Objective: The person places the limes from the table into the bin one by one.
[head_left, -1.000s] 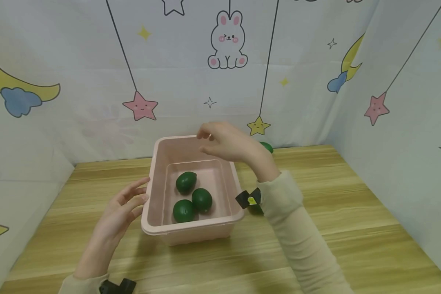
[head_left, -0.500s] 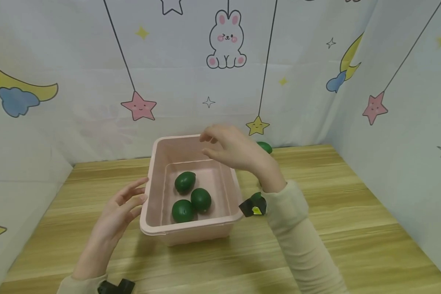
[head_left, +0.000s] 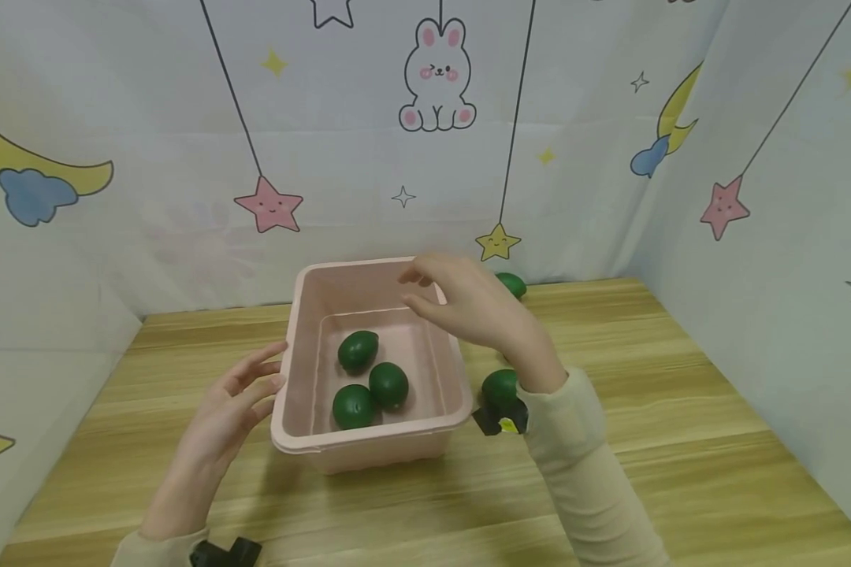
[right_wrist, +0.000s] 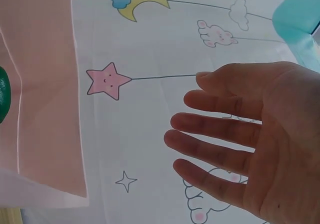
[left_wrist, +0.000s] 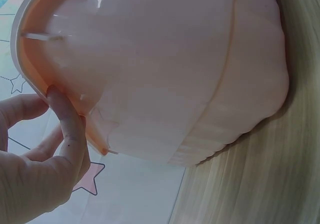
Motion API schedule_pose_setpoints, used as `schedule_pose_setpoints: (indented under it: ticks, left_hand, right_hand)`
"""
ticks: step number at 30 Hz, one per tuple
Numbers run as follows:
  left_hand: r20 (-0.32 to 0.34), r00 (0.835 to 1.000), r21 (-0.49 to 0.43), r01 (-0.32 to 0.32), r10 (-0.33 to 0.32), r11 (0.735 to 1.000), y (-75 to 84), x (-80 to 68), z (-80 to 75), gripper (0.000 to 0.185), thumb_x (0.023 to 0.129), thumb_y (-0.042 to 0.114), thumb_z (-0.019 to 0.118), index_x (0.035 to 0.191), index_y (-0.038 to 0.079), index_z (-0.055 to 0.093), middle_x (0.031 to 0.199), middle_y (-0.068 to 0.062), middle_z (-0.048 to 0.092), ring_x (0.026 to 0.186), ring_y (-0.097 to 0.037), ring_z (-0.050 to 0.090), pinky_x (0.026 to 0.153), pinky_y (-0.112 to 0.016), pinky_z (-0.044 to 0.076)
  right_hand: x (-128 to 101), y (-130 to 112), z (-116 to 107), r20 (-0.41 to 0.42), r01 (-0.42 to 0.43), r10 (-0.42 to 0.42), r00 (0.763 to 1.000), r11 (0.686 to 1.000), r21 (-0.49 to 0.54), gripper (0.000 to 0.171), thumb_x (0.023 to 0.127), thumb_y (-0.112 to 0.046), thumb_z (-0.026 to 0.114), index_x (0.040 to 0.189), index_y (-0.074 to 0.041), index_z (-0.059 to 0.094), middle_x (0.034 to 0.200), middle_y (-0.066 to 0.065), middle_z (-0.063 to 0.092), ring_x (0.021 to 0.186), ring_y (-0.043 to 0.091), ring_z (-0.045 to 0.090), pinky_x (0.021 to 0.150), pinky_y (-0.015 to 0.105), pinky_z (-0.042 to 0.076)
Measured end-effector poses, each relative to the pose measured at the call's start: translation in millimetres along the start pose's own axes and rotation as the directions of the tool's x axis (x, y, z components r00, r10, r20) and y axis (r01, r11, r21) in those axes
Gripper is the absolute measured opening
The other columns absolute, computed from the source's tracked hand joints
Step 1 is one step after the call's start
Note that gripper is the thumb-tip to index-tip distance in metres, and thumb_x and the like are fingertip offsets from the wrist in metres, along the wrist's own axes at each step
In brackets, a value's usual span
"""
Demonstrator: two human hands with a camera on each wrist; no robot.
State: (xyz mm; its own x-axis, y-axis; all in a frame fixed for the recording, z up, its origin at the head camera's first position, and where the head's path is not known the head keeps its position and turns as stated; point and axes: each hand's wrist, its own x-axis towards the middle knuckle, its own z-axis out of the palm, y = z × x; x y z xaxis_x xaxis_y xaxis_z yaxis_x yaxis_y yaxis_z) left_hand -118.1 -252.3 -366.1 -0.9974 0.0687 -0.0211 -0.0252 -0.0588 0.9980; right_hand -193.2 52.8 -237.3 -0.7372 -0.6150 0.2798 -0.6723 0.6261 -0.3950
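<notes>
A pink plastic bin (head_left: 369, 450) stands on the wooden table with three dark green fruits (head_left: 370, 379) in it. My left hand (head_left: 258, 382) rests with relaxed fingers against the bin's left rim; in the left wrist view a finger (left_wrist: 67, 129) touches the rim of the bin (left_wrist: 165, 69). Above the bin's far right corner my right hand (head_left: 425, 290) hovers with spread fingers, holding nothing. The right wrist view shows that open hand (right_wrist: 235, 139) beside the bin wall (right_wrist: 45, 109). Another green fruit (head_left: 499, 386) lies on the table right of the bin.
One more green fruit (head_left: 513, 283) lies at the back by the curtain. Printed fabric walls (head_left: 752, 236) close off the table at the back and on both sides. Bare wood (head_left: 681, 441) extends to the right of the bin.
My right hand has drifted right and slightly down over the bin, still holding nothing. The fruit beside the bin came out from behind the wrist. Left hand and bin are unchanged.
</notes>
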Motion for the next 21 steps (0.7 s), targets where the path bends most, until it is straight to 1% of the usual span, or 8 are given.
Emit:
schedule_pose_setpoints:
  ticks: [4, 10, 14, 18, 21]
  left_hand:
    - [-0.003, 1.000, 0.001, -0.003, 0.003, 1.000, -0.5, 0.3, 0.7, 0.047, 0.096, 0.011, 0.057, 0.142, 0.016, 0.046, 0.115, 0.007, 0.052, 0.102, -0.005, 0.058, 0.084, -0.020, 0.054]
    - [-0.007, 1.000, 0.004, -0.003, 0.003, 1.000, -1.3, 0.4, 0.5, 0.047, 0.096, 0.012, 0.057, 0.142, 0.016, 0.046, 0.115, 0.007, 0.052, 0.105, -0.006, 0.057, 0.085, -0.020, 0.054]
    - [-0.005, 1.000, 0.004, -0.009, 0.009, 1.000, -1.9, 0.8, 0.1, 0.047, 0.096, 0.011, 0.057, 0.142, 0.016, 0.046, 0.115, 0.007, 0.052, 0.105, -0.006, 0.057, 0.084, -0.020, 0.054]
    - [-0.003, 1.000, 0.002, -0.013, 0.014, 1.000, -2.3, 1.2, 0.0, 0.046, 0.097, 0.011, 0.056, 0.142, 0.016, 0.046, 0.115, 0.007, 0.052, 0.104, -0.006, 0.057, 0.084, -0.020, 0.054]
    - [0.000, 1.000, 0.002, -0.016, 0.016, 1.000, -2.4, 1.4, 0.0, 0.046, 0.097, 0.011, 0.056, 0.142, 0.016, 0.046, 0.115, 0.007, 0.052, 0.105, -0.006, 0.057, 0.084, -0.020, 0.054]
  right_hand:
    - [-6.3, 3.1, 3.3, -0.022, -0.016, 0.016, 1.000, 1.000, 0.013, 0.025, 0.096, -0.025, 0.058, 0.117, -0.014, 0.064, 0.113, -0.001, 0.067, 0.106, 0.013, 0.060, 0.092, 0.032, 0.051]
    - [-14.6, 8.5, 10.1, -0.046, -0.045, 0.047, 0.998, 0.998, 0.049, 0.023, 0.096, -0.025, 0.058, 0.115, -0.014, 0.064, 0.114, 0.000, 0.067, 0.107, 0.015, 0.060, 0.094, 0.034, 0.051]
    - [-19.8, 13.4, 14.6, -0.064, -0.062, 0.067, 0.996, 0.995, 0.083, 0.023, 0.097, -0.028, 0.057, 0.113, -0.015, 0.065, 0.111, 0.000, 0.067, 0.106, 0.015, 0.061, 0.094, 0.036, 0.051]
    - [-26.3, 18.9, 19.2, -0.062, -0.087, 0.096, 0.993, 0.988, 0.128, 0.024, 0.097, -0.031, 0.057, 0.114, -0.016, 0.065, 0.112, -0.001, 0.067, 0.106, 0.014, 0.061, 0.095, 0.036, 0.051]
    - [-31.5, 23.3, 23.2, -0.057, -0.106, 0.115, 0.992, 0.983, 0.150, 0.025, 0.097, -0.030, 0.057, 0.116, -0.016, 0.065, 0.114, -0.002, 0.067, 0.107, 0.014, 0.061, 0.096, 0.038, 0.051]
